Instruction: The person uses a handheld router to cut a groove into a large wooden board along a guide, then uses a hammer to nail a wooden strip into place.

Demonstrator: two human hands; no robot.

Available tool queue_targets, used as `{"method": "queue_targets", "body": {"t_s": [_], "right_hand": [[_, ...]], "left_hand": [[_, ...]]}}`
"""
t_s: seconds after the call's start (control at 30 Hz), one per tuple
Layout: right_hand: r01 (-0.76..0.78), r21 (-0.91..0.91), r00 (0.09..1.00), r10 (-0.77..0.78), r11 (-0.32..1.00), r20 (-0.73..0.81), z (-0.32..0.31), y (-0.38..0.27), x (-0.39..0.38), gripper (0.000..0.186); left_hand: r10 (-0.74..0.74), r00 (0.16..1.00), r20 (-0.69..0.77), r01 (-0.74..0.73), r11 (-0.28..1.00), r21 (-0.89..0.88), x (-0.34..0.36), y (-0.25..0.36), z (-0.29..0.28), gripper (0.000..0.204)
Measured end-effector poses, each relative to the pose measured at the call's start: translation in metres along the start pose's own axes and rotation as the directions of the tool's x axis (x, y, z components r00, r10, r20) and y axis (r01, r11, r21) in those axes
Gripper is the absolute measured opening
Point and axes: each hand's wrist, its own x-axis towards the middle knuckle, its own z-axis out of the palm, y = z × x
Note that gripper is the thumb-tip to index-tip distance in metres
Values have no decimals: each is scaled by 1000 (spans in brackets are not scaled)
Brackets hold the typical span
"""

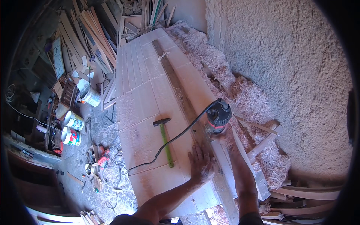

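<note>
A corded black and red router [219, 115] stands near the right edge of a large pale wooden panel [140, 107]. My right hand [226, 138] is closed around its near side; the base is hidden under tool and hand. Along the panel's length lies a long, narrow, darker wooden batten [175, 80], just left of the router. My left hand [202, 165] presses down with spread fingers at the batten's left edge, holding nothing. Left of that hand, a hammer with a green handle [166, 146] rests on the panel. The router's black cord [159, 150] crosses the hammer handle.
Wood shavings [255, 101] heap between the panel and a rough wall [285, 67] on the right. Buckets [71, 135] and a red power tool [103, 161] stand on the floor at left. Timber offcuts [95, 33] lean at the back; curved wooden pieces [307, 193] lie at lower right.
</note>
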Motion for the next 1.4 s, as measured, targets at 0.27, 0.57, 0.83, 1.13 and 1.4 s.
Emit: {"method": "queue_targets", "body": {"t_s": [0.27, 0.57, 0.83, 1.13, 1.4], "right_hand": [[78, -60, 996, -76, 995, 35, 8, -3, 31, 88], [68, 29, 998, -68, 997, 6, 20, 1, 61, 84], [54, -26, 999, -54, 998, 4, 22, 0, 75, 83], [119, -64, 993, -119, 991, -5, 25, -20, 77, 86], [-75, 57, 997, 73, 996, 24, 32, -17, 94, 79]], "left_hand": [[-5, 1000, 18, 5, 1000, -2, 0, 0, -1, 76], [6, 1000, 15, -5, 998, -59, 0, -2, -1, 76], [8, 999, -50, -19, 976, -218, 6, -13, -4, 71], [-163, 974, -157, 139, 978, -154, 229, -161, -27, 60], [-5, 999, -32, 9, 995, 95, 271, -213, 9, 64]]}}
